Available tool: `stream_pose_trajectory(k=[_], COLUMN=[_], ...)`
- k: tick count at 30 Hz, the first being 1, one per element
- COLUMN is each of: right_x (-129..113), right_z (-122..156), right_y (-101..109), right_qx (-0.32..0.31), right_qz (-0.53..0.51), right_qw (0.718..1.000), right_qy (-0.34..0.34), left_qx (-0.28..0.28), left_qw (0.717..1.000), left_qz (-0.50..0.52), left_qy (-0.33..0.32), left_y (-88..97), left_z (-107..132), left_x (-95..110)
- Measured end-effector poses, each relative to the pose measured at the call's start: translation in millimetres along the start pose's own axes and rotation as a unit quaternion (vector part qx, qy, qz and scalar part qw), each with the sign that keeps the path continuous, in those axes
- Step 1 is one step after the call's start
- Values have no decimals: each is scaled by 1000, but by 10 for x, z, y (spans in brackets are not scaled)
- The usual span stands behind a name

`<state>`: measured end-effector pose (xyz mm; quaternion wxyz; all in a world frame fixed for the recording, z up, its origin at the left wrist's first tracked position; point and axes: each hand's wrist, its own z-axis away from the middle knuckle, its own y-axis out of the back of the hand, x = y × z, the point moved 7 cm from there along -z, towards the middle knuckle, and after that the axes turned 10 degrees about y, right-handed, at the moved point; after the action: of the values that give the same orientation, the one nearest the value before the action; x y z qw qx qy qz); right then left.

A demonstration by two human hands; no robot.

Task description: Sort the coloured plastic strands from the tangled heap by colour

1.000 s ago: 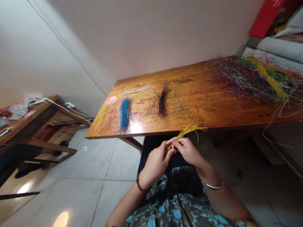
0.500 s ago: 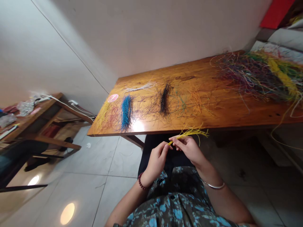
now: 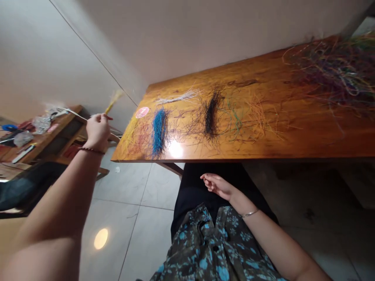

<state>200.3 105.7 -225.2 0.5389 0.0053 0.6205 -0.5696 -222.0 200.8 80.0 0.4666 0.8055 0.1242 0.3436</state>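
Observation:
My left hand point(image 3: 98, 132) is raised out to the left of the wooden table, past its near corner, shut on a thin bunch of yellow fibre strands point(image 3: 113, 100). My right hand point(image 3: 218, 186) hangs loosely over my dark lap, just below the table's near edge, holding nothing. On the orange-brown wooden table point(image 3: 281, 146) lie separate bunches of blue strands point(image 3: 159, 132), black strands point(image 3: 211, 115) and white strands point(image 3: 177, 97). A pink round disc point(image 3: 142, 112) lies near the far left corner. A tangled multicoloured heap of strands point(image 3: 336, 70) fills the table's right end.
Loose orange, green, red and yellow strands are scattered on the tabletop. A white wall runs along the table's far side. Tiled floor lies below. Further left stands a wooden shelf point(image 3: 43, 138) with plastic bags and a white cable.
My left hand has moved far to the left and up, taking the yellow strands with it. My right hand has let go of them and dropped lower. The view has shifted slightly.

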Motion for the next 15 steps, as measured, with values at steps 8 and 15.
stream_pose_trajectory(k=[8,15], right_x=[175,180], right_z=[-143,-183], right_y=[377,505], right_qx=[61,94], right_qz=[-42,-65], right_qw=[996,992], right_qy=[-49,-52], left_qx=[-45,-135], left_qw=[993,985], left_qz=[-21,-71], left_qy=[111,84], left_y=[-539,-895], left_z=[-467,-538], left_x=[-444,-438])
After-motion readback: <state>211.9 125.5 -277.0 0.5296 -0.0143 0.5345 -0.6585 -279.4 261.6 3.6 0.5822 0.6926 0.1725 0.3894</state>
